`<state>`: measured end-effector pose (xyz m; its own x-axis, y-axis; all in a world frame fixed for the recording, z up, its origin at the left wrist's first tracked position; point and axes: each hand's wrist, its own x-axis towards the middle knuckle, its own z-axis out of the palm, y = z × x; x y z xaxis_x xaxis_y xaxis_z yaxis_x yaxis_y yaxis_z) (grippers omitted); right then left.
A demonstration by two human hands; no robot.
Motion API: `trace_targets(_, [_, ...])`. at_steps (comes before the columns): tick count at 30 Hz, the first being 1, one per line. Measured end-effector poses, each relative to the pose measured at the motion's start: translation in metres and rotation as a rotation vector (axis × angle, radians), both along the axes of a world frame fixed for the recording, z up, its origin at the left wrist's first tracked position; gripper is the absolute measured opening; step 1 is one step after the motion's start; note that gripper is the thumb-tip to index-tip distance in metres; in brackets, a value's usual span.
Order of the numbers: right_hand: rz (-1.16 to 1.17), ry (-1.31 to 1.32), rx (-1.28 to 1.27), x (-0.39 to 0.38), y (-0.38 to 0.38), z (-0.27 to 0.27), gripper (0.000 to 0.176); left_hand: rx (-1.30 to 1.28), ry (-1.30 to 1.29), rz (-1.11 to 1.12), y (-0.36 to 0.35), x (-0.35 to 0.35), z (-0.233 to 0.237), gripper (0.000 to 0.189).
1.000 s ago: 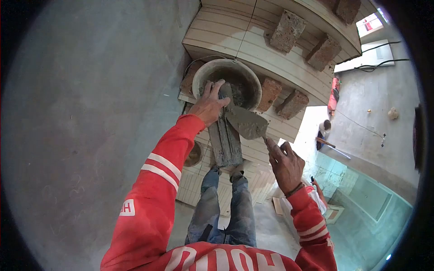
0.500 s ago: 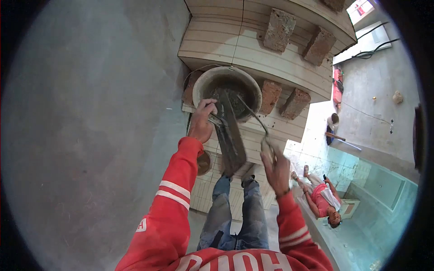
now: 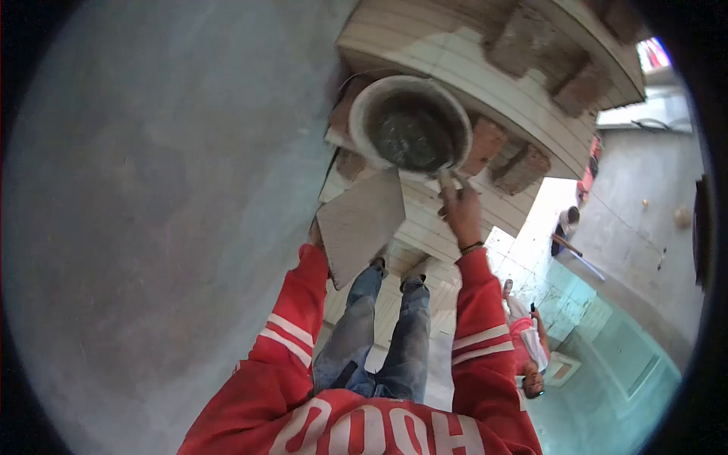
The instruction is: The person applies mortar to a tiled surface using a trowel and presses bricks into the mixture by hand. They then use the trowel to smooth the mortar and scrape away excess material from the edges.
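Note:
My left hand (image 3: 315, 234) grips a flat plastering float (image 3: 362, 226) from behind, so most of its fingers are hidden. The float's broad grey face is turned up, just below the bucket (image 3: 362, 144). Wet grey mix (image 3: 413, 140) lies inside that bucket. At the bucket's lower right rim, my right hand (image 3: 462, 214) is closed around the pale handle of a slim tool, apparently a trowel (image 3: 446, 180). The tool's far end cannot be made out against the mix.
The bucket stands on tiled steps (image 3: 425, 53), with bricks (image 3: 522, 168) beside it and more on the step above. A smooth grey wall (image 3: 167, 189) runs along the left. A seated person (image 3: 529, 345) is at the lower right, near another bucket (image 3: 569, 218).
The float has turned from nearly edge-on to face up and come out from over the bucket. My right hand has moved up to the bucket rim with the trowel. The view has shifted.

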<state>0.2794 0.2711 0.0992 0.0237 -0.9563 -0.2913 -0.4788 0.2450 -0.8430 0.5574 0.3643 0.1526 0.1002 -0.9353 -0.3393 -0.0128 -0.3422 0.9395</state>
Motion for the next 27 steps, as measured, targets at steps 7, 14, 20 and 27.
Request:
trace_targets(7, [-0.136,-0.251,0.145,-0.014,0.051,0.032,0.06,0.23,-0.273,0.224,0.223,-0.002,-0.127,0.022])
trace_targets(14, [0.037,-0.114,0.479,-0.021,0.225,-0.033,0.029,0.641,0.083,0.53,0.306,0.019,-0.251,0.032])
trace_targets(20, [0.155,-0.023,0.918,0.006,0.293,-0.081,0.026,0.952,-0.08,0.616,0.285,0.031,-0.388,0.067])
trace_targets(27, [0.585,0.138,0.33,0.106,0.279,-0.211,0.029,0.94,0.178,0.649,0.263,0.05,-0.483,0.079])
